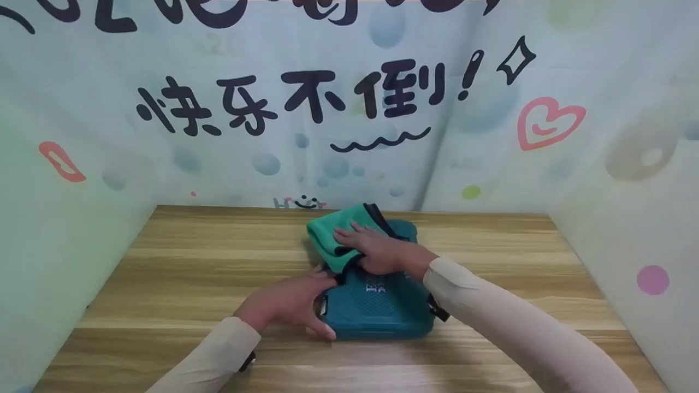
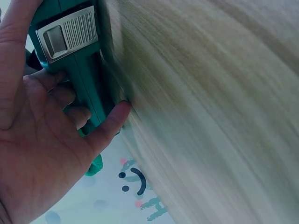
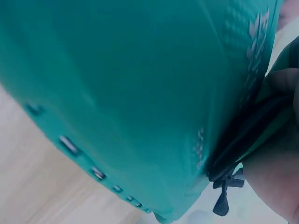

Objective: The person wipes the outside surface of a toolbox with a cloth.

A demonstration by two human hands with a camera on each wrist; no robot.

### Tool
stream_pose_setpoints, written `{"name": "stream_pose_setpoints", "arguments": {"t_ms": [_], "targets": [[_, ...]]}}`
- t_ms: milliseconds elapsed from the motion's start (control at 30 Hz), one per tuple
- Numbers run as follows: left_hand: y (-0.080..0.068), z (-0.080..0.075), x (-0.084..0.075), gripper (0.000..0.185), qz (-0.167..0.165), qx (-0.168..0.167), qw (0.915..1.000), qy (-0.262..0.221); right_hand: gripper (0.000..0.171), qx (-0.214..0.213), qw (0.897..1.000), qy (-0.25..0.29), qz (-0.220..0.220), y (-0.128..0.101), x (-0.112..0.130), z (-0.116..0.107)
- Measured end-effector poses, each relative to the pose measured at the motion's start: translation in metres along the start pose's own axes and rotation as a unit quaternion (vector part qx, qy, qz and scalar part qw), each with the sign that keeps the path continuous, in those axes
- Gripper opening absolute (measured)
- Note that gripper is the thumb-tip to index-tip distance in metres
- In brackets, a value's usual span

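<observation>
A teal plastic case (image 1: 382, 316) with pale lettering lies on the wooden table. My left hand (image 1: 289, 300) holds its left side, the thumb at the near corner and the fingers farther along. In the left wrist view, my left hand (image 2: 46, 135) is beside a silver latch (image 2: 67, 33), its little finger reaching the tabletop. A folded green cloth (image 1: 327, 232) with black edging covers part of the case's far left end. My right hand (image 1: 379, 251) presses on the cloth with extended fingers. The right wrist view shows the case (image 3: 140, 93) up close, slightly blurred.
The wooden tabletop (image 1: 191, 262) extends around the case. Behind it hangs a pale printed backdrop (image 1: 246, 164) with dark characters. Similar printed panels enclose the left (image 1: 49, 245) and right (image 1: 617, 229) sides.
</observation>
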State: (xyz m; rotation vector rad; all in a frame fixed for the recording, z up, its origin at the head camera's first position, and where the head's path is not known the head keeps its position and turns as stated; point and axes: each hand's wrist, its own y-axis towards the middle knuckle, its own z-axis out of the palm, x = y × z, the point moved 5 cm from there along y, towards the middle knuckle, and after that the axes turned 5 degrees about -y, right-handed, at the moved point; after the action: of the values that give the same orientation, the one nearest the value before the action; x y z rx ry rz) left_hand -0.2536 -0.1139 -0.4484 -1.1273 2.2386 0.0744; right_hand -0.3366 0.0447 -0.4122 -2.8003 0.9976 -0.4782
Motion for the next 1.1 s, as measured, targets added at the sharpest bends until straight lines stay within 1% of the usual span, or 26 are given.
{"name": "stream_pose_setpoints", "arguments": {"t_ms": [300, 567, 767, 933, 1033, 1100], "targets": [[0.002, -0.001, 0.0, 0.115, 0.028, -0.008, 0.9993, -0.021, 0.066, -0.009, 0.998, 0.011, -0.06, -0.021, 0.016, 0.015], [0.0, 0.001, 0.0, 0.12, 0.026, -0.015, 0.9991, -0.03, 0.066, -0.024, 0.995, -0.011, -0.097, -0.039, 0.033, 0.025], [-0.003, 0.001, 0.001, 0.112, 0.022, -0.022, 0.9992, -0.024, 0.069, -0.035, 0.993, -0.02, -0.114, -0.054, 0.047, 0.032], [-0.004, 0.002, 0.003, 0.108, 0.0, -0.013, 0.9994, -0.032, 0.068, -0.041, 0.99, -0.019, -0.133, -0.065, 0.054, 0.038], [-0.006, 0.002, 0.004, 0.104, -0.021, -0.009, 0.999, -0.039, 0.07, -0.043, 0.987, -0.03, -0.153, -0.073, 0.059, 0.041], [-0.008, 0.002, 0.004, 0.103, -0.035, -0.009, 0.9986, -0.04, 0.075, -0.036, 0.985, -0.039, -0.165, -0.078, 0.062, 0.044]]}}
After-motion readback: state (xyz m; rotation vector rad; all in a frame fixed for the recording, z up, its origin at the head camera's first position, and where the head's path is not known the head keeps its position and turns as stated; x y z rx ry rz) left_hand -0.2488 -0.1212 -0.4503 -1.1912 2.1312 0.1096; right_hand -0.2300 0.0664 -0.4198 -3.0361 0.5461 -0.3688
